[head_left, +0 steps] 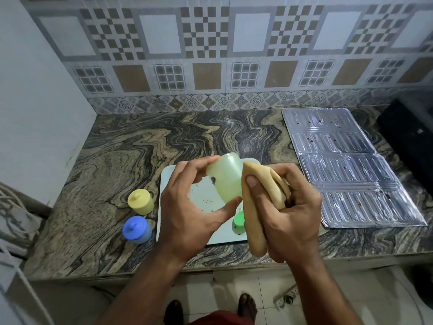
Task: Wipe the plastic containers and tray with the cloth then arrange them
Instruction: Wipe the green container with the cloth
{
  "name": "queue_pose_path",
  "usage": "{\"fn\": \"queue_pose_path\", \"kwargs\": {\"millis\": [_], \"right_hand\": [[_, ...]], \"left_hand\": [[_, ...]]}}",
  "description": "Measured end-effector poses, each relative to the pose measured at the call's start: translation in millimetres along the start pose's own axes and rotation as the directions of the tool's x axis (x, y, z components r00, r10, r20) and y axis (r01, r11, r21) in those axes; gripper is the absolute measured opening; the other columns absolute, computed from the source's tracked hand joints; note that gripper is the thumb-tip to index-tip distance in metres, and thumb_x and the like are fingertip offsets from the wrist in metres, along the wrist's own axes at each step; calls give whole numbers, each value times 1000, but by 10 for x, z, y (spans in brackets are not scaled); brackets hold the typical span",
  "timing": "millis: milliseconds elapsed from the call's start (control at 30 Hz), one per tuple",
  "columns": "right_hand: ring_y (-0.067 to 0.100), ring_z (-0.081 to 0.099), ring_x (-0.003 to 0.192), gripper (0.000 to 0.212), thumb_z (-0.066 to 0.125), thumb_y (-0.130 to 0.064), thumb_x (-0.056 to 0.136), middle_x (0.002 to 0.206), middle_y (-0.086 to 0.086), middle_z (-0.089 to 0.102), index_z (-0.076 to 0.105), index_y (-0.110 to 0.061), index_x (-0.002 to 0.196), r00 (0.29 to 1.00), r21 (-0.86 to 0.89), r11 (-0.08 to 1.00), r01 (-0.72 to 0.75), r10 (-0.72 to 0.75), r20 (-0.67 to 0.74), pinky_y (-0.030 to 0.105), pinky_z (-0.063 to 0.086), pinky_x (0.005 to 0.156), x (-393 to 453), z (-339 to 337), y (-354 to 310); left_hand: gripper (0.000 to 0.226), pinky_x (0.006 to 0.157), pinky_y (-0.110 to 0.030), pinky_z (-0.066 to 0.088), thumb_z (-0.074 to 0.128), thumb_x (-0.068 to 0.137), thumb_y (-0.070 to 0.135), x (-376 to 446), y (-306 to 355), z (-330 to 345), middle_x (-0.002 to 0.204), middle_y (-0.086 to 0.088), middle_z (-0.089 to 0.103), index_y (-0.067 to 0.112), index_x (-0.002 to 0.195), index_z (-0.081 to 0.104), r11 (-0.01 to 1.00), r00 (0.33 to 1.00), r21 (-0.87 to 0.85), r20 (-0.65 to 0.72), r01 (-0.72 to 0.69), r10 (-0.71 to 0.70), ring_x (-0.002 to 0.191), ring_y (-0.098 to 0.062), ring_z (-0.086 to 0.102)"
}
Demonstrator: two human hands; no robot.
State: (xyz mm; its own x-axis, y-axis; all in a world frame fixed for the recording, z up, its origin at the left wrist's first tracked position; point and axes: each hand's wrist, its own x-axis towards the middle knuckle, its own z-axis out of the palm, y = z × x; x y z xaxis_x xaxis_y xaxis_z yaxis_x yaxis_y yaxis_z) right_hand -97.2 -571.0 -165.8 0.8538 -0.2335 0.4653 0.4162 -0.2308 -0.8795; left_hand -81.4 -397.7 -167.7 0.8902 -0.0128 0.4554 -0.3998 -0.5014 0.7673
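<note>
My left hand [187, 207] grips a pale green translucent container [226, 177] above the white tray [165, 184], tilted, with a dark spot on its side. My right hand [288, 212] grips a folded tan cloth [255, 221] and presses it against the container's right side. A green lid [239, 222] lies on the tray, partly hidden by the cloth. The tray shows crumbs and stains. A yellow lidded container [140, 201] and a blue lidded container [136, 229] stand upright on the counter just left of the tray.
A silver foil-like ribbed sheet [346, 165] with dark specks lies on the counter at the right. A black appliance [412, 137] stands at the far right. The tiled wall [210, 55] closes the back, a plain wall the left. The marble counter's front edge [164, 270] runs below my wrists.
</note>
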Motion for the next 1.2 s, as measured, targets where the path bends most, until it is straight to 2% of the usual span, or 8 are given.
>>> {"fn": "queue_pose_path", "kwargs": {"millis": [167,367,467,567,800,900,1000,1200], "right_hand": [[11,60,62,16,83,-20,92,74,-2,67,68,-24,89,998,24,998,-54,55,-42,36,50,54,114,-2,-22],[10,59,65,17,83,-22,93,73,-1,68,69,-12,89,994,44,994,-103,104,-28,33,50,56,340,31,42],[12,61,69,14,80,-17,94,77,8,70,69,-11,90,986,99,982,-162,165,-21,31,51,60,362,16,94],[9,57,69,13,77,-22,95,77,-3,66,67,-20,89,972,175,963,-205,221,-74,27,49,62,304,-18,120],[-3,61,68,7,73,-11,95,79,-17,71,66,-11,94,989,250,960,-125,140,-45,14,49,63,17,133,13],[-1,58,65,10,75,-12,95,77,-14,68,67,-18,93,990,210,972,-106,123,-71,16,48,61,21,162,7],[-1,57,65,8,75,-15,94,76,-10,66,67,-16,92,989,146,983,-112,125,-84,16,48,61,46,149,23],[6,60,63,12,80,-20,93,75,-7,67,68,-16,93,997,29,998,-51,53,-56,26,50,57,105,94,11]], "left_hand": [[70,92,-17,46,97,66,32,-1,55,-38,117,14,62,26,128,65,990,989,-27,59,-135,136,107,-2,61],[73,96,-47,54,97,69,30,-42,-23,-12,128,14,65,31,132,61,960,990,-245,-15,-137,138,117,-29,65],[71,101,-59,53,95,70,29,-75,-79,28,133,4,66,37,130,58,929,999,-366,-11,-51,50,122,-35,65],[69,100,-67,52,92,69,22,-96,-120,51,130,-3,68,30,125,52,867,995,-489,11,91,-98,121,-35,66],[78,106,-45,53,87,73,12,-40,-100,105,139,9,52,32,138,48,811,995,-577,22,93,-99,127,-23,65],[74,108,-49,52,90,71,16,8,-93,100,137,16,58,33,133,53,838,996,-539,24,85,-86,127,-24,64],[73,105,-51,53,95,68,31,84,-139,63,136,6,63,37,131,57,909,997,-413,-16,60,-73,126,-27,63],[73,92,-29,52,95,66,45,134,-149,6,125,6,60,30,129,62,997,998,-67,-36,-48,46,115,-18,64]]}}
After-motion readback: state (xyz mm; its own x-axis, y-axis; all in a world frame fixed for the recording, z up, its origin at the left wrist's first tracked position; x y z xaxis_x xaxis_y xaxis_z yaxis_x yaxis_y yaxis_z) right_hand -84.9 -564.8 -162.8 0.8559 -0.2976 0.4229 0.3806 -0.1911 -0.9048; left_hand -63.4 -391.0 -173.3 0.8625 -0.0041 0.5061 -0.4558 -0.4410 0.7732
